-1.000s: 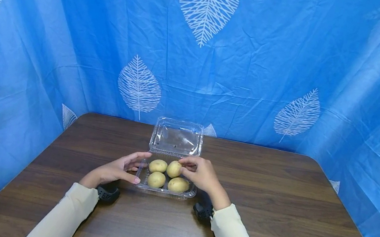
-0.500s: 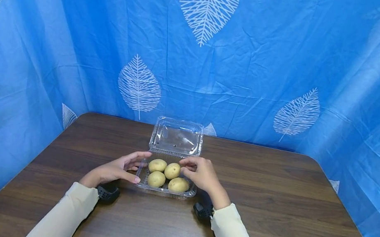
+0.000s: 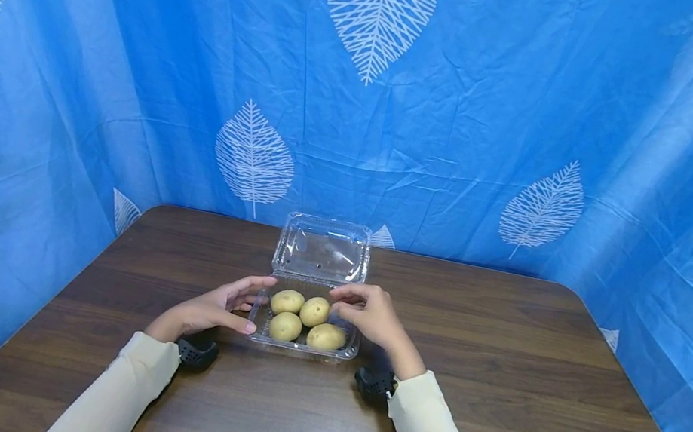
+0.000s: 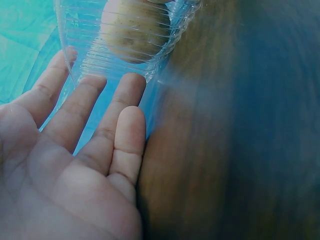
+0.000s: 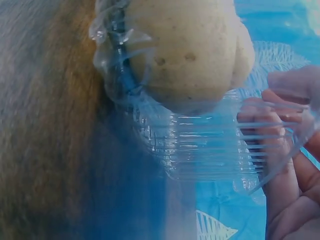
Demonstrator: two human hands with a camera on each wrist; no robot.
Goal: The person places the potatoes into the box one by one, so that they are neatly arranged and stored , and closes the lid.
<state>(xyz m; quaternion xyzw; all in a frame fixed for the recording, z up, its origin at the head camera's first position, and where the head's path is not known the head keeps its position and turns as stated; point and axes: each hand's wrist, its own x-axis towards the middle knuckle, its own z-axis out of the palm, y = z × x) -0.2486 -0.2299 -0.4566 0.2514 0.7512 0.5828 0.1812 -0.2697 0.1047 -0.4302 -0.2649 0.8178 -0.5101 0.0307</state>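
A clear plastic clamshell container (image 3: 301,347) stands on the table with its lid (image 3: 323,249) raised at the back. Several yellow potatoes sit inside; the back right potato (image 3: 314,311) touches its neighbour, the back left potato (image 3: 287,302). At the container's left end, my left hand (image 3: 208,309) rests spread fingers and thumb against the wall and rim. My right hand (image 3: 372,317) hovers over the right rim, fingers slightly bent, just apart from the back right potato. In the right wrist view, a potato (image 5: 185,55) hides part of the container, and the right fingers (image 5: 272,130) show behind the ribbed wall.
A brown wooden table (image 3: 495,394) spreads around the container. Blue curtain (image 3: 473,115) with white leaf prints hangs behind and at both sides. Black wrist devices sit under both wrists, the left device (image 3: 197,354) and the right device (image 3: 373,383).
The back right potato has shifted slightly left, against the back left one. My right hand has let go of it and drawn a little to the right. The left hand has stayed still.
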